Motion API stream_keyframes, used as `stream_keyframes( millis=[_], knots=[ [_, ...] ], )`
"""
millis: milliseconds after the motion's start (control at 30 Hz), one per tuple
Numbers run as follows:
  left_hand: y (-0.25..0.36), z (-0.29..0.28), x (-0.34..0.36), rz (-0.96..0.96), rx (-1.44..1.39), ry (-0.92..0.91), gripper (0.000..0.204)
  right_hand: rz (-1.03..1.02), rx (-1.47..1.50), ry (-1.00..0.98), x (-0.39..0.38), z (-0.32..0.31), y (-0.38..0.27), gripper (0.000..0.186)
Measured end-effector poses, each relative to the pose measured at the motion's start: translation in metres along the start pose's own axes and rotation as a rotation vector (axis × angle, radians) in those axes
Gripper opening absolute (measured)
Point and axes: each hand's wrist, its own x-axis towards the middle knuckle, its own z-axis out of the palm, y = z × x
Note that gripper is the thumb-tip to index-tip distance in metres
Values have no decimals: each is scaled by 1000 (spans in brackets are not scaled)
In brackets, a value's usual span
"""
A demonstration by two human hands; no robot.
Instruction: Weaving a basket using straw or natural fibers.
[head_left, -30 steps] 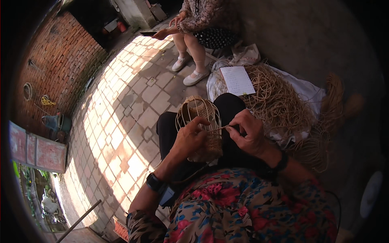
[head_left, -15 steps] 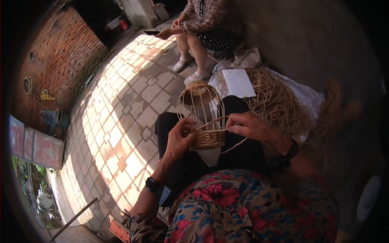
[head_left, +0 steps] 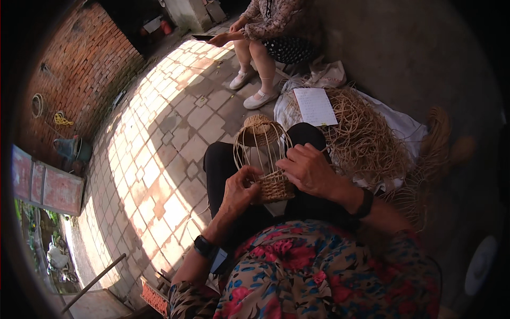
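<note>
A small cage-shaped wicker piece rests between my knees. Its lower band is tightly woven, thin upright stakes rise from it, and a woven round part sits at its far end. My left hand is closed on the left side of the woven band, thumb and fingers bent around it. At the band's right upper edge, my right hand is closed in a pinch on a twisted straw cord, mostly hidden by the fingers. A short bit of cord shows beyond the knuckles.
A tangled heap of straw strands lies on white cloth at the right, with a written sheet on top. Ahead sits another person holding a dark flat device. Paving stones stretch left toward a brick wall.
My right hand has moved left and in against the basket, drawing the cord along; the cord's loose end no longer shows below it. My left hand stays on the band.
</note>
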Motion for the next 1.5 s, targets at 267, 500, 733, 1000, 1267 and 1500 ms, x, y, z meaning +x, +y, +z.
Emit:
stream_keyframes(
  millis=[267,500,733,1000,1267,1500],
  knots=[
    [6,-4,-5,-82,-167,-84,25,679,914,-174,-34,12,2,28],
    [3,-5,-5,-103,-173,-109,22,867,2000,92,-19,26,-5,32],
    [9,2,-2,-101,22,39,24,944,1366,144,-11,13,14,14],
    [14,15,2,-71,279,157,28,494,553,-106,48,45,25,16],
    [7,4,-1,38,195,83,25,457,306,-25,33,52,5,23],
    [20,-5,-9,-66,-100,-10,17,641,564,-10,-27,34,15,12]
  ],
)
